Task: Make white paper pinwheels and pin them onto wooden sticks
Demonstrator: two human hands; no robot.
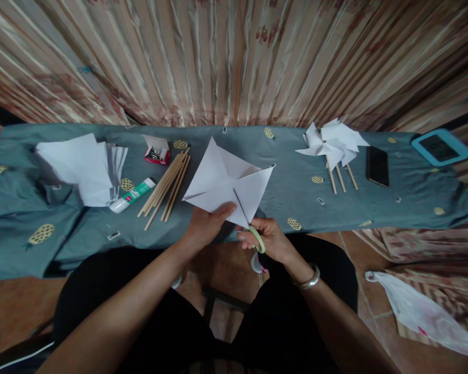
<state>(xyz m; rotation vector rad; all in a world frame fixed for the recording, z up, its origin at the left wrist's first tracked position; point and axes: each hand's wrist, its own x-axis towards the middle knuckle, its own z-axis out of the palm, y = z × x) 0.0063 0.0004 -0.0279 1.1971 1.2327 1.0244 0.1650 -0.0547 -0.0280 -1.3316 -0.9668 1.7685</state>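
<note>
My left hand (206, 224) grips a square sheet of white paper (218, 176) by its near edge, thumb on top. Slits run in from some of the paper's corners toward its middle. My right hand (269, 236) is closed around the pale green handles of a pair of scissors (257, 239). One dark blade lies over the paper, pointing from the near right corner toward the centre; the other blade is hidden beneath. To the right, finished white paper pinwheels (327, 145) on wooden sticks lie in an overlapping group.
Left of the paper are wooden sticks (167, 182), a glue stick (132, 195), a red box of small metal pins (157, 153) and a stack of white paper (81, 166). A phone (377, 166) and a blue-framed digital clock (440, 147) lie right. A curtain (218, 62) hangs behind.
</note>
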